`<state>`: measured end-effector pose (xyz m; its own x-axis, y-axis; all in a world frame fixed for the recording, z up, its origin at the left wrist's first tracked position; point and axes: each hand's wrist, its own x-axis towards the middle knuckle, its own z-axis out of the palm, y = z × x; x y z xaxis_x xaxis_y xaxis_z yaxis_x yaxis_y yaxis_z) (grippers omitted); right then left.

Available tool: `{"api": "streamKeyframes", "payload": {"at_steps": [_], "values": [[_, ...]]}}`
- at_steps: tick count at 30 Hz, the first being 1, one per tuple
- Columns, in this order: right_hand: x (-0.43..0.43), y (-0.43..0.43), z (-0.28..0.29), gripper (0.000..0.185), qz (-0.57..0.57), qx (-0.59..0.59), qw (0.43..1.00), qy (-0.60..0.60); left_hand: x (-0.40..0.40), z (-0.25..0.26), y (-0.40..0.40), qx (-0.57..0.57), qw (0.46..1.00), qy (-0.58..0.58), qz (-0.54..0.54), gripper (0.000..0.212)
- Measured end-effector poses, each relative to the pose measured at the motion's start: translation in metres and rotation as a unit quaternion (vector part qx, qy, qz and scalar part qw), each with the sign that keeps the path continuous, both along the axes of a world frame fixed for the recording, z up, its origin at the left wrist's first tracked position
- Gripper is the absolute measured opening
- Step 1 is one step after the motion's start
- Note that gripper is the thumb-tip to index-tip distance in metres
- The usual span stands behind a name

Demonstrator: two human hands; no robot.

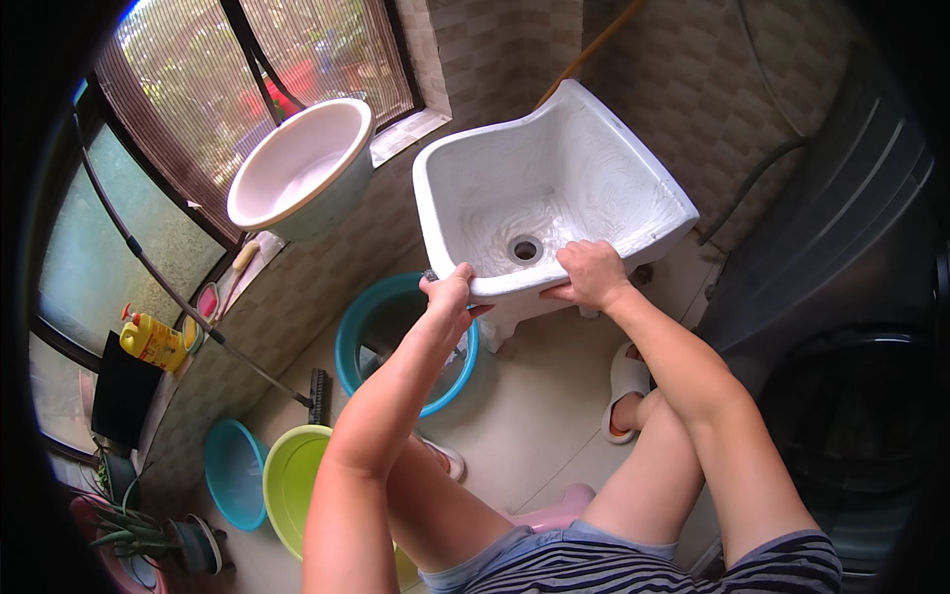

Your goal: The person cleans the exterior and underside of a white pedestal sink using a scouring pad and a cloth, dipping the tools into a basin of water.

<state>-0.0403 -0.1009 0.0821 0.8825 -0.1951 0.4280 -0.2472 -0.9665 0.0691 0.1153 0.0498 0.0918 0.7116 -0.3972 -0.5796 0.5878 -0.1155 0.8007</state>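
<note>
A white utility sink point(512, 208) with a round drain hole stands in front of me, its inside wet and streaked. My left hand point(450, 295) grips the near left corner of its rim, thumb on top; a dark, rough scrap shows beside the fingers, and I cannot tell whether they hold it. My right hand point(591, 276) is closed on the near rim, right of the drain. Below my left hand, a blue basin point(345, 349) with dark contents sits on the floor. A large pale basin point(297, 171) is at the window, left of the sink.
A green basin point(286, 482) and a smaller blue basin point(236, 475) stand at lower left, near a long-handled brush point(318, 397). A yellow bottle point(154, 341) and a handled brush point(245, 256) lie along the sill. Potted plants point(130, 527) are at lower left, a dark appliance point(853, 297) at right.
</note>
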Motion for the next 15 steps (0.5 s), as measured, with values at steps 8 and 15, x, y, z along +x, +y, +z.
{"api": "streamKeyframes", "payload": {"at_steps": [8,15], "values": [[0.020,0.016,0.010,0.050,-0.025,0.001,1.000,-0.012,0.028,0.014,0.003,0.028,0.999,-0.044,-0.012,0.063],[0.047,0.041,0.017,0.048,-0.044,0.024,0.998,-0.036,0.069,0.014,0.008,0.047,0.995,-0.080,-0.024,0.068]]}}
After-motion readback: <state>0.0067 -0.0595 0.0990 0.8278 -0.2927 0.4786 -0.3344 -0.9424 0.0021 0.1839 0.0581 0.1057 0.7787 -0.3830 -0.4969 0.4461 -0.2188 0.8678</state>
